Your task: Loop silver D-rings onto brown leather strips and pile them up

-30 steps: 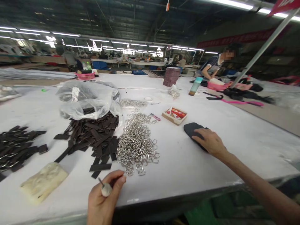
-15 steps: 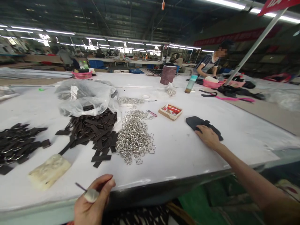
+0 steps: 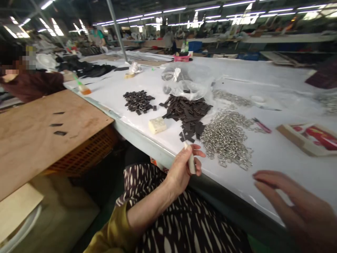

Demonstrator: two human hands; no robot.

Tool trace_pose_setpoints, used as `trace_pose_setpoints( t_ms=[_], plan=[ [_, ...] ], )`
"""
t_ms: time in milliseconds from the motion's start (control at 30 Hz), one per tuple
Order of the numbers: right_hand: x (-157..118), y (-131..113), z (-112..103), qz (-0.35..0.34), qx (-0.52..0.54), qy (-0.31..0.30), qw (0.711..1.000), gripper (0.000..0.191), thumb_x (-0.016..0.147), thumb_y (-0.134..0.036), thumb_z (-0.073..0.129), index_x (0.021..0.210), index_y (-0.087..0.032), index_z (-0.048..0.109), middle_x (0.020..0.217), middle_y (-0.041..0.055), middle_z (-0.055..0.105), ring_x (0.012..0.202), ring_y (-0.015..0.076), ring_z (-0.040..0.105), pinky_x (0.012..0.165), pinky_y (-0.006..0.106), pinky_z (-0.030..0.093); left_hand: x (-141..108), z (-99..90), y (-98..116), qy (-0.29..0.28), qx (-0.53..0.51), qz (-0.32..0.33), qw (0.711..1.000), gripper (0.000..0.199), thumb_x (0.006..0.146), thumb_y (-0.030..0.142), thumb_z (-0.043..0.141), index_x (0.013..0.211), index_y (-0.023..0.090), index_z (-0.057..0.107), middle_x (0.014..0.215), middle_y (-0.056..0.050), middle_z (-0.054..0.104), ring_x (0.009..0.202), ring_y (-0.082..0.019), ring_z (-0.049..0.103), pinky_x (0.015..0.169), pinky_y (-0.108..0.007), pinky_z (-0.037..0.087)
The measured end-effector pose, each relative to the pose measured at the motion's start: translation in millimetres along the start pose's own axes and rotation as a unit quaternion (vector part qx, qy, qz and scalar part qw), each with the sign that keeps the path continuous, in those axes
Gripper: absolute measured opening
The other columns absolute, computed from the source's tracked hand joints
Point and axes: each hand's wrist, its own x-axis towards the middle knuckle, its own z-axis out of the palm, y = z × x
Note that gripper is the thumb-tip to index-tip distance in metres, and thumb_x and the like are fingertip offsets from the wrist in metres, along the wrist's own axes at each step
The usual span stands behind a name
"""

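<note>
My left hand (image 3: 184,164) is closed around a white-handled awl (image 3: 191,162), whose thin metal shaft points up and away from me. Just beyond it lies a pile of dark brown strips (image 3: 188,109), and to the right of those spreads a heap of silvery metal rings (image 3: 228,137). My right hand (image 3: 292,200), blurred, hovers by the table's near edge with fingers stretched out and a gap before the thumb; nothing shows in it. A cream-coloured block (image 3: 157,125) rests left of the strips. Farther left is a pile of dark strips with rings (image 3: 138,102).
A clear plastic bag (image 3: 188,89) lies behind the strips. Pink-handled snips (image 3: 262,125) and a shallow box (image 3: 308,140) with red packaging are at the right. On the left, a person (image 3: 34,79) sits beyond a wooden board (image 3: 52,130). A glue-like bottle (image 3: 83,88) lies near them.
The view has swung left. My right hand has left the dark flat piece, which is now out of view. My left hand still grips the awl, its shaft now pointing toward the strips.
</note>
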Motion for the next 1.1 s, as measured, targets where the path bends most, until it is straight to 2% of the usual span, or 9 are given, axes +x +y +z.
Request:
trace_pose_setpoints(
  t_ms=[100, 133, 200, 300, 400, 567, 900, 1100],
  plan=[
    [-2.2, -45.5, 36.3, -0.074, 0.06, -0.109, 0.99, 0.021, 0.079, -0.049, 0.051, 0.081, -0.03, 0.06, 0.084, 0.0023, 0.065, 0.07, 0.0197, 0.06, 0.059, 0.029, 0.048, -5.0, -2.2, -0.5, -0.004, -0.03, -0.007, 1.0, 0.037, 0.079, 0.049, 0.055, 0.092, 0.015, 0.055, 0.086, -0.005, 0.059, 0.053, -0.008, 0.047, 0.051, -0.023, 0.037],
    [-1.4, -54.4, 45.2, -0.067, 0.07, -0.133, 0.986, 0.022, 0.082, -0.047, 0.049, 0.081, -0.029, 0.059, 0.083, 0.0013, 0.064, 0.07, 0.018, 0.059, 0.059, 0.028, 0.047, -6.3, -3.2, -0.6, -0.002, -0.038, -0.005, 0.999, 0.036, 0.079, 0.05, 0.056, 0.089, 0.015, 0.055, 0.085, -0.005, 0.06, 0.055, -0.009, 0.049, 0.054, -0.024, 0.039],
    [2.3, -64.7, 58.0, -0.06, 0.082, -0.172, 0.98, 0.022, 0.084, -0.046, 0.047, 0.084, -0.028, 0.058, 0.081, -0.0003, 0.064, 0.07, 0.0163, 0.059, 0.061, 0.025, 0.047, -8.5, -5.0, -0.3, 0.01, -0.049, 0.007, 0.999, 0.035, 0.079, 0.048, 0.057, 0.083, 0.013, 0.056, 0.085, -0.007, 0.062, 0.066, -0.012, 0.054, 0.066, -0.027, 0.042],
    [10.8, -69.0, 68.2, -0.048, 0.087, -0.201, 0.975, 0.024, 0.084, -0.048, 0.047, 0.089, -0.027, 0.058, 0.074, -0.0012, 0.065, 0.065, 0.0159, 0.06, 0.057, 0.023, 0.047, -10.1, -7.2, 0.6, 0.026, -0.057, 0.02, 0.998, 0.031, 0.078, 0.044, 0.06, 0.081, 0.013, 0.058, 0.093, -0.009, 0.064, 0.09, -0.017, 0.056, 0.086, -0.03, 0.038],
    [18.6, -70.4, 75.6, -0.045, 0.095, -0.214, 0.971, 0.027, 0.083, -0.049, 0.046, 0.09, -0.026, 0.058, 0.07, -0.0015, 0.065, 0.061, 0.0157, 0.06, 0.054, 0.023, 0.048, -9.4, -10.0, 1.0, 0.011, -0.07, 0.015, 0.997, 0.033, 0.076, 0.046, 0.062, 0.08, 0.013, 0.059, 0.099, -0.011, 0.064, 0.093, -0.019, 0.055, 0.087, -0.031, 0.037],
    [26.2, -70.3, 90.1, -0.041, 0.114, -0.223, 0.967, 0.027, 0.084, -0.046, 0.046, 0.091, -0.025, 0.06, 0.074, -0.0001, 0.066, 0.063, 0.0157, 0.062, 0.059, 0.023, 0.05, -3.3, -17.1, -0.8, -0.002, -0.081, -0.001, 0.997, 0.037, 0.071, 0.047, 0.067, 0.081, 0.011, 0.062, 0.104, -0.013, 0.062, 0.082, -0.017, 0.056, 0.077, -0.028, 0.041],
    [31.6, -67.1, 101.2, 0.019, 0.145, -0.234, 0.961, 0.03, 0.082, -0.046, 0.05, 0.096, -0.022, 0.063, 0.084, 0.0029, 0.069, 0.065, 0.0159, 0.063, 0.06, 0.024, 0.05, 6.8, -21.9, -1.7, 0.018, -0.099, -0.037, 0.994, 0.029, 0.07, 0.038, 0.069, 0.079, 0.012, 0.06, 0.095, -0.011, 0.062, 0.079, -0.017, 0.056, 0.076, -0.031, 0.043],
    [28.3, -77.3, 104.2, 0.062, 0.187, -0.199, 0.96, 0.034, 0.081, -0.05, 0.051, 0.099, -0.023, 0.063, 0.069, 0.0009, 0.063, 0.062, 0.0167, 0.058, 0.064, 0.026, 0.05, 7.3, -18.9, -0.9, 0.034, -0.081, -0.039, 0.995, 0.026, 0.07, 0.036, 0.069, 0.08, 0.014, 0.059, 0.085, -0.005, 0.058, 0.068, -0.013, 0.053, 0.066, -0.028, 0.044]
  ],
)
